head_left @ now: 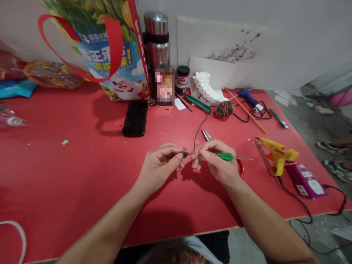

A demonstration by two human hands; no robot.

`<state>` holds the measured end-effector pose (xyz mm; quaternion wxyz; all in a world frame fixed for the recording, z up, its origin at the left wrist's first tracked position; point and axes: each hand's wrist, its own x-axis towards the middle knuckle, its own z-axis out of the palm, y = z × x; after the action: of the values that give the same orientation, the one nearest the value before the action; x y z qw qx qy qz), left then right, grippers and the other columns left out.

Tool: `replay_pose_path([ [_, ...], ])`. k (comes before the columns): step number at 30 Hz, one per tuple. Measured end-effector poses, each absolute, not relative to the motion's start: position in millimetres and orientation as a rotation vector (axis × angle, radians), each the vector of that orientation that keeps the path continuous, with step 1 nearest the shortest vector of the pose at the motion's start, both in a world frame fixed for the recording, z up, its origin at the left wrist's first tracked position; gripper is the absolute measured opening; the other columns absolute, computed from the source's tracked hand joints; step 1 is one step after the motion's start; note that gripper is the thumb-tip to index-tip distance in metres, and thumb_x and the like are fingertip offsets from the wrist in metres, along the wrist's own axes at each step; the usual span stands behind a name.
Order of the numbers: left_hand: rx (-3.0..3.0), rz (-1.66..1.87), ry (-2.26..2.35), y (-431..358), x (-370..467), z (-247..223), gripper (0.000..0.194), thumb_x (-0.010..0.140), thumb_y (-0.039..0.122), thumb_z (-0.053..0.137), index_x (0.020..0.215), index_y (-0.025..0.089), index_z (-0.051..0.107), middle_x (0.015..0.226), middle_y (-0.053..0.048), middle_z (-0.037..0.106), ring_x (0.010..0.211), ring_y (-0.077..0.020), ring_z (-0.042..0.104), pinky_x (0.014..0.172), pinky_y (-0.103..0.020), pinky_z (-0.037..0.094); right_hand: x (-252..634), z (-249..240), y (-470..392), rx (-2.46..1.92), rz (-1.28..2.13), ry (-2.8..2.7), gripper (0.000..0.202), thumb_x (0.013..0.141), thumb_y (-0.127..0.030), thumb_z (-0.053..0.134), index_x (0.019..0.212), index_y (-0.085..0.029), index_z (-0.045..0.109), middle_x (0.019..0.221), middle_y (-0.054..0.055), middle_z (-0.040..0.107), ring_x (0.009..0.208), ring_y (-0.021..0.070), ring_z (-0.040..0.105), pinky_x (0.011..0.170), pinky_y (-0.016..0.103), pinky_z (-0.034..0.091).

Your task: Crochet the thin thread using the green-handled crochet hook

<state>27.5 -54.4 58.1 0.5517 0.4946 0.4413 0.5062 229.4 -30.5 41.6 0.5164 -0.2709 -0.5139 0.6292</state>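
Just above the red table, my left hand [161, 165] pinches a small dark multicoloured piece of crochet [186, 154] between thumb and fingertips. My right hand [221, 167] is closed around a crochet hook [224, 157] with a green handle; its thin metal shaft points left and reaches the piece. A dark strand of yarn [198, 128] runs from near the multicoloured yarn ball [224, 109] down to my fingers. Partly hidden behind my right hand lie scissors [206, 135], blades pointing up and left. Exactly how the yarn loops on the hook is too small to tell.
A black phone [134, 119], a tall bag [110, 55], a steel flask [157, 40] and a paint jar [182, 79] stand or lie at the back. On the right are a yellow glue gun [277, 154], its cord, a purple box [306, 179] and a blue glue gun [247, 97].
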Motion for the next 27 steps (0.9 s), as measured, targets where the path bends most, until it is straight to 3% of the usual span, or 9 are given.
replay_pose_path([
  [12,1.45,1.263,1.103,-58,27,49,0.013,0.095,0.018,0.066,0.1,0.018,0.079,0.096,-0.006,0.069,0.072,-0.0133,0.07,0.062,-0.026,0.058,230,44,-34,-0.742,1.422,-1.308,0.002,0.096,-0.021,0.072,0.095,-0.02,0.073,0.091,0.006,0.082,0.071,0.0202,0.079,0.061,0.032,0.065],
  [27,1.94,1.295,1.259,-56,28,50,0.018,0.095,0.008,0.063,0.102,0.016,0.077,0.094,-0.007,0.073,0.084,-0.0141,0.069,0.075,-0.026,0.054,230,51,-41,-0.911,1.4,-1.405,0.01,0.098,-0.029,0.07,0.096,-0.019,0.068,0.097,0.007,0.083,0.091,0.0228,0.082,0.081,0.037,0.071],
])
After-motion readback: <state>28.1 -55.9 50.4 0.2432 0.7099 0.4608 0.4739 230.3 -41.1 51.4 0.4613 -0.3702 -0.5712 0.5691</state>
